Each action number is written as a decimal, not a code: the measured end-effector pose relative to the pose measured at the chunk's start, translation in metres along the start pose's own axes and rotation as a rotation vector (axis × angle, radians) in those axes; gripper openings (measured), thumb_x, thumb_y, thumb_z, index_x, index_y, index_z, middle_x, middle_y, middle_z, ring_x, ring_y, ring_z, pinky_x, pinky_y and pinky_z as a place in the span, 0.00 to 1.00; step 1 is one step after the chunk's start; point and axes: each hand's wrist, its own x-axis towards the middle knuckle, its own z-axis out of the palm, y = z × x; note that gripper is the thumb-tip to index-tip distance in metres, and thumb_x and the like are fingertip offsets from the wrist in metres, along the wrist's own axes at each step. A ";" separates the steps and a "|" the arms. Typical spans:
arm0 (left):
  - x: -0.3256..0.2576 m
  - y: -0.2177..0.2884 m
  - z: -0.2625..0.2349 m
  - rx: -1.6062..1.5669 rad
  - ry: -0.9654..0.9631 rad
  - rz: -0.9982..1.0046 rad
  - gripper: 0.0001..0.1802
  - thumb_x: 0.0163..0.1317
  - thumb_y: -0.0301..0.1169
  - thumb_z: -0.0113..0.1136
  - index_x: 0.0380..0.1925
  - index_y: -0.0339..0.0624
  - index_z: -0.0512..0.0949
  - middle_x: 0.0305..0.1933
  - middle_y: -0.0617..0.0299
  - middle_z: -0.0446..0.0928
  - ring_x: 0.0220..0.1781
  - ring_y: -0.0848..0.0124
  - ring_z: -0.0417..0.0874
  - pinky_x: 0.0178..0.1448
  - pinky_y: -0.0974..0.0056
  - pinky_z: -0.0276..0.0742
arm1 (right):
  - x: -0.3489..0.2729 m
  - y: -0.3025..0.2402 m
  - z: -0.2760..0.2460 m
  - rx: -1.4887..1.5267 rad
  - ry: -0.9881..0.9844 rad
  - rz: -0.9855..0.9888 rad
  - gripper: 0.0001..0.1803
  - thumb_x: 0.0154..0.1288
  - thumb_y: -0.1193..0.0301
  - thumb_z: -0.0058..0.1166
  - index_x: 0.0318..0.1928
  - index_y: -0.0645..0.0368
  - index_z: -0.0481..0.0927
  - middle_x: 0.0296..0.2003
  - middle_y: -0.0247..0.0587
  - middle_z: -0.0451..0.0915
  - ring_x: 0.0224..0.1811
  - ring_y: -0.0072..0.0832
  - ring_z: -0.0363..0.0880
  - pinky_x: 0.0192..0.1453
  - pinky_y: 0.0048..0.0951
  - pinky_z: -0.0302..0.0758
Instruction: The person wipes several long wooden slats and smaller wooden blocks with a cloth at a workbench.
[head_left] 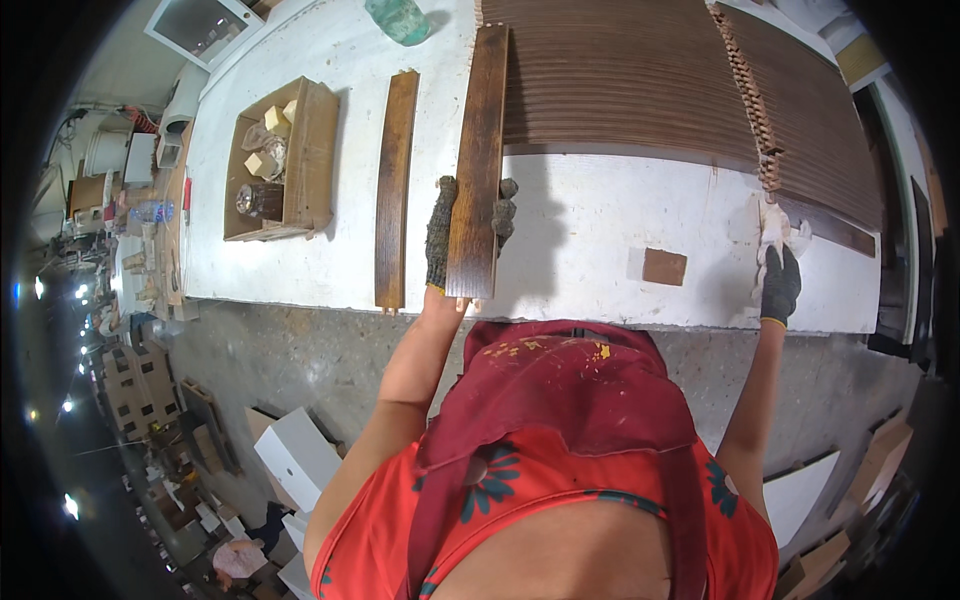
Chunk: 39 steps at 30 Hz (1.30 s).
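My left hand (440,240), in a dark knitted glove, grips a brown stained wooden slat (478,170) from below, with fingers curled round both long edges. The slat's near end has small pale tenons and sits by the table's front edge. Over on the right, my gloved right hand (780,286) is closed on a crumpled whitish cloth (774,228). That cloth touches the near end of a row of pale tenon ends between two groups of slats. A narrower brown slat (396,190) lies on the table left of the held one.
Dark slats (620,80) lie side by side at the far middle, with another group (805,110) to their right. A cardboard box (312,160) holds yellowish blocks and a jar. A brown square (664,267) lies on the white table (580,290). A green translucent container (398,20) stands far back.
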 end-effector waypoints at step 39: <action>-0.064 0.013 -0.033 -0.410 -0.062 -0.365 0.34 0.69 0.50 0.45 0.62 0.33 0.59 0.40 0.40 0.69 0.28 0.54 0.81 0.22 0.59 0.82 | 0.047 -0.364 0.191 -0.055 -0.201 -1.095 0.15 0.66 0.66 0.48 0.51 0.56 0.78 0.51 0.47 0.76 0.53 0.46 0.73 0.59 0.42 0.68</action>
